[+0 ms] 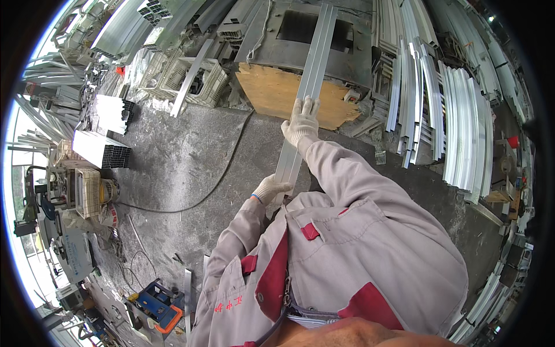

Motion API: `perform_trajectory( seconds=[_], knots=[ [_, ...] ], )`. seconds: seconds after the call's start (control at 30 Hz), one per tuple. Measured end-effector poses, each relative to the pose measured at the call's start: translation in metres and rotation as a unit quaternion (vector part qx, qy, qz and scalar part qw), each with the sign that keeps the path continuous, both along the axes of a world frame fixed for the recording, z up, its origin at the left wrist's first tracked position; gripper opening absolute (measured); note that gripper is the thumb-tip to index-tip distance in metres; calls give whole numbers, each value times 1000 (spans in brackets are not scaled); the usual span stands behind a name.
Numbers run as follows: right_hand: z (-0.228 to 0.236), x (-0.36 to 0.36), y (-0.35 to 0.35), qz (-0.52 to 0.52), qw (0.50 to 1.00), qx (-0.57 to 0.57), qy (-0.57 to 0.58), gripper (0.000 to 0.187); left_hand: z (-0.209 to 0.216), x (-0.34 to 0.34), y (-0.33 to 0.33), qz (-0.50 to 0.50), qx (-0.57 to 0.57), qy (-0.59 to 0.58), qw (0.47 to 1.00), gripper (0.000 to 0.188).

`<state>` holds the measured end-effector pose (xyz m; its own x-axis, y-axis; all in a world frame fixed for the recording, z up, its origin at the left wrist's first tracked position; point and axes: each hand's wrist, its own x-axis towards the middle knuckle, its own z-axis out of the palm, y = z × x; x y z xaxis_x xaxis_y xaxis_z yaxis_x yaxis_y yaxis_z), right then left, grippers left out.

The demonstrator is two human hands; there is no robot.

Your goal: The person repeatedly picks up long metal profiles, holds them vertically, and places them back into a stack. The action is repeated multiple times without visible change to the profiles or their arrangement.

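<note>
A long silver aluminium profile (pixel 319 55) with lengthwise grooves runs from close to my body, away over a dark metal machine table. My left hand (pixel 270 188), in a pale knitted glove, is closed around the left side of its near end. Farther along, my right hand (pixel 302 120), gloved alike, lies on top of the profile with fingers stretched forward and apart, thumb toward the left edge. The profile's far part crosses a dark rectangular opening (pixel 292 26) in the machine table (pixel 361 63). My jacket partly hides its nearest end.
A wooden board (pixel 266 92) fronts the machine table. Stacked profiles (pixel 468 124) stand at right; more bundles (pixel 101 147) lie at left. Plastic crates (pixel 202 81) sit at the back left. A black cable (pixel 222 173) crosses the floor, and a blue toolbox (pixel 153 303) lies near left.
</note>
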<state>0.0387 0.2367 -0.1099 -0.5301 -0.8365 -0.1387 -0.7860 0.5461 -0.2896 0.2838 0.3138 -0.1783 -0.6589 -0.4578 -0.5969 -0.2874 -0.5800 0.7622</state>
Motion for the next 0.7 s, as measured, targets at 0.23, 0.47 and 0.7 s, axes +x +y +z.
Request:
perform_trajectory(
  seconds=[0.23, 0.47, 0.7],
  knots=[
    [-14, 55, 34, 5, 999, -6, -43, 105, -24, 64, 31, -11, -20, -37, 999, 51],
    [-22, 101, 63, 33, 998, 33, -50, 108, -13, 108, 58, -40, 25, -102, 994, 51],
    [-29, 123, 87, 69, 994, 74, -43, 106, -21, 131, 100, 10, 46, -100, 994, 50]
  ],
)
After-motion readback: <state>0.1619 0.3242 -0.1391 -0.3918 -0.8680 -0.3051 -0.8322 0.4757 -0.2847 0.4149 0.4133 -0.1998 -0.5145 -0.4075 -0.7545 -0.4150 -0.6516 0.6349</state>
